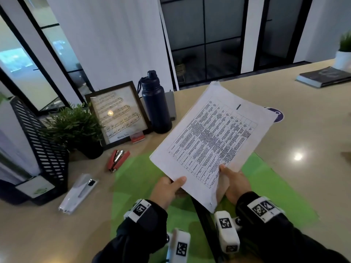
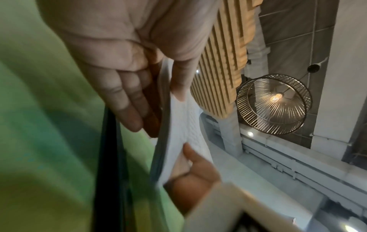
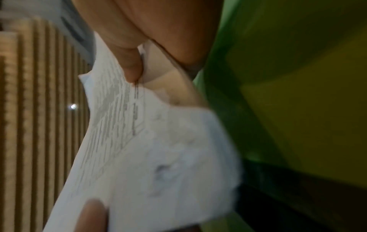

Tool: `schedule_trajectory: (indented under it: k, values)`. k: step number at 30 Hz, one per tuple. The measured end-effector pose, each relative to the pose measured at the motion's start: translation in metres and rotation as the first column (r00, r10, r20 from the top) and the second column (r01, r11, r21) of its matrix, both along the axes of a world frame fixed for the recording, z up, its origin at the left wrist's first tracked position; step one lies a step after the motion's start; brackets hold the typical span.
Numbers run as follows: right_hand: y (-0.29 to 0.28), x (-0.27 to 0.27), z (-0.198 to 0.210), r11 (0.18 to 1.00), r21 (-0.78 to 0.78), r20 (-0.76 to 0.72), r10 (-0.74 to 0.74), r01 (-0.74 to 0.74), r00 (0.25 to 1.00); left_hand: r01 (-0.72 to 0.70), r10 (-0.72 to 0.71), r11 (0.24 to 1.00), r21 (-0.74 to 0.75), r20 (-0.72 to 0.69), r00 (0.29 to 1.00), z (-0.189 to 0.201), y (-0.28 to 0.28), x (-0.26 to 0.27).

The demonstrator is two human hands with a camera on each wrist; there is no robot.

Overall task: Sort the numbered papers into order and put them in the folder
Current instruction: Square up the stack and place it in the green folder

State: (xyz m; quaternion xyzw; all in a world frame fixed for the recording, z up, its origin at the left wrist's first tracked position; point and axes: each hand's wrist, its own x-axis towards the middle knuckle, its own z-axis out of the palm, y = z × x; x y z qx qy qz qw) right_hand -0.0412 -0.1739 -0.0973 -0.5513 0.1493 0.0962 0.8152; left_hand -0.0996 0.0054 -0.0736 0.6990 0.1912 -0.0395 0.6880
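Observation:
A stack of white papers with a printed table on the top sheet is held tilted above an open green folder that lies flat on the table. My left hand pinches the stack's near left edge, thumb on top and fingers beneath. My right hand holds the near right edge the same way. The left wrist view shows the papers edge-on between thumb and fingers of my left hand. In the right wrist view my right hand has its thumb pressing the printed sheet over the folder.
On the beige table left of the folder lie a red stapler and a packaged pen. Behind stand a black mesh file tray, a potted plant, a framed picture and a dark bottle. A book lies far right.

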Motion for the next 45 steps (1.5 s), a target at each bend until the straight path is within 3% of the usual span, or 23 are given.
schedule_trajectory:
  k: [5,9,11,13,16,21,24,28,32,33,36,38,39,42,43,45]
  values:
    - [0.016,0.000,0.019,0.970,0.222,0.038,0.096,-0.102,0.995,-0.024,0.024,1.000,-0.014,-0.024,0.999,-0.017,-0.021,-0.010]
    - [0.018,0.009,0.027,0.963,0.091,0.138,0.239,-0.253,0.961,-0.216,0.202,0.969,0.122,0.123,0.972,0.004,0.004,-0.005]
    - [0.007,0.021,0.027,0.989,-0.005,0.175,0.148,-0.149,0.973,-0.316,0.264,0.892,0.324,0.193,0.945,0.021,0.030,-0.004]
    - [-0.012,0.033,0.025,0.996,-0.084,0.183,-0.024,0.040,0.983,-0.372,0.281,0.764,0.527,0.247,0.927,0.033,0.063,-0.004]
    - [-0.034,0.046,0.027,0.956,-0.242,0.274,-0.094,0.163,0.957,-0.390,0.253,0.641,0.661,0.298,0.921,0.039,0.108,-0.007]
    - [-0.029,0.050,0.046,0.841,-0.541,0.444,0.259,0.026,0.858,-0.311,0.110,0.790,0.529,0.376,0.920,0.072,0.123,-0.015]
    - [-0.015,0.048,0.064,0.733,-0.679,0.453,0.459,-0.037,0.764,-0.294,0.035,0.814,0.500,0.463,0.886,0.106,0.119,-0.017]
    - [-0.003,0.045,0.085,0.682,-0.731,0.483,0.547,-0.030,0.683,-0.377,0.001,0.773,0.511,0.593,0.805,0.144,0.120,-0.015]
    - [0.002,0.047,0.101,0.473,-0.880,0.332,0.672,-0.039,0.661,-0.370,-0.006,0.838,0.401,0.685,0.729,0.171,0.119,-0.003]
    - [0.003,0.048,0.101,0.466,-0.884,0.325,0.679,-0.044,0.659,-0.396,0.025,0.842,0.367,0.706,0.708,0.174,0.118,0.002]
    - [0.003,0.051,0.096,0.582,-0.812,0.383,0.590,-0.046,0.711,-0.345,0.188,0.936,0.075,0.723,0.665,0.167,0.124,0.016]
    - [0.003,0.056,0.087,0.733,-0.675,0.416,0.468,-0.080,0.779,-0.208,0.231,0.972,-0.110,0.620,0.750,0.149,0.121,0.025]
    - [0.004,0.057,0.082,0.800,-0.591,0.406,0.404,-0.102,0.819,-0.118,0.170,0.985,-0.129,0.551,0.817,0.138,0.113,0.028]
    - [0.006,0.058,0.064,0.894,-0.433,0.346,0.284,-0.116,0.894,0.028,-0.048,0.997,0.069,0.312,0.949,0.092,0.076,0.022]
    - [0.006,0.056,0.060,0.896,-0.431,0.338,0.271,-0.108,0.901,0.034,-0.073,0.988,0.153,0.258,0.963,0.076,0.068,0.019]
    - [0.003,0.052,0.055,0.892,-0.432,0.321,0.288,-0.131,0.902,-0.043,0.010,0.986,0.158,0.206,0.978,0.053,0.055,0.012]
